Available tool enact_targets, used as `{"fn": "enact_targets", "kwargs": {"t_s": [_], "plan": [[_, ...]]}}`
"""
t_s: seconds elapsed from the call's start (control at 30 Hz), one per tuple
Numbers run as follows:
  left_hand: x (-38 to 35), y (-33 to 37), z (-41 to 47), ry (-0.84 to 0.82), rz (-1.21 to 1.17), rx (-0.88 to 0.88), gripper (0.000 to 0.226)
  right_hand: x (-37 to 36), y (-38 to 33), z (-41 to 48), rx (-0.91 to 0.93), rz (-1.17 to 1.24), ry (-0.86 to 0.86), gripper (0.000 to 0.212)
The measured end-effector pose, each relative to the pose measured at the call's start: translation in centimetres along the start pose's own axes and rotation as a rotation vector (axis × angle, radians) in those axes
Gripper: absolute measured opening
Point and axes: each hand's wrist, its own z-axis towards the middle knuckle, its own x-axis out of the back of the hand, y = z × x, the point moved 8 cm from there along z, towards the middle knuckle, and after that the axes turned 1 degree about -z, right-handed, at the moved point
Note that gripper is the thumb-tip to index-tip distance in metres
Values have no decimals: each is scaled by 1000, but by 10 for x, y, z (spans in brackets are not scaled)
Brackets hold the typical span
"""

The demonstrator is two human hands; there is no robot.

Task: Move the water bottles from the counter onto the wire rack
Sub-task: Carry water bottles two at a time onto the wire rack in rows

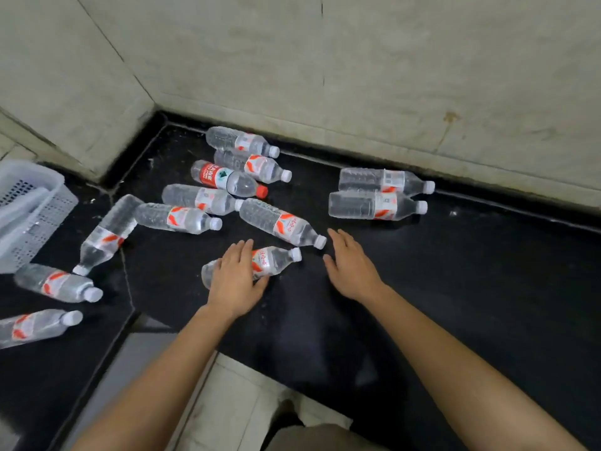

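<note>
Left grip (232, 275) loosely clasps the nearest bottle (276, 260), right grip (349, 265) hovers open and empty; a slack hold could let the slick bottle roll across the tabletop (455, 288).

A black counter (455, 288) runs into the corner of two walls. Twelve water bottles (177, 218) lie on it, all on their sides. Five lie bunched close together near the corner, among them a red-labelled bottle (224, 178) with a red cap. A pair of bottles (377, 193) lies side by side, touching, near the back wall on the right. A slanted bottle (281, 226) lies between the two groups, and the nearest bottle (274, 260) lies just in front of it. Three more lie scattered to the left. A white mesh basket (29, 209) stands at the far left.
</note>
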Motion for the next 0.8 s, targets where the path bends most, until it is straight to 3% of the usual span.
{"fn": "enact_targets", "kwargs": {"t_s": [0.07,0.2,0.37,0.43,0.57,0.7,0.8], "plan": [[-15,-4,25,-80,-28,-43,87,-12,12,14,-159,218,-11,65],[-39,-10,49,-153,-89,-153,73,-38,34,27,-559,776,43,71],[-48,-18,62,-148,-97,-193,59,-65,18,47,-664,1104,64,71],[-51,-19,65,-170,-93,-200,60,-73,11,55,-671,1175,106,61],[-55,-19,61,-162,-49,-216,64,-70,13,48,-662,1186,192,38],[-56,-15,55,-143,49,-237,70,-27,35,16,-591,871,272,12],[-56,-13,57,-157,82,-236,76,18,47,-17,-561,649,326,9]]}}
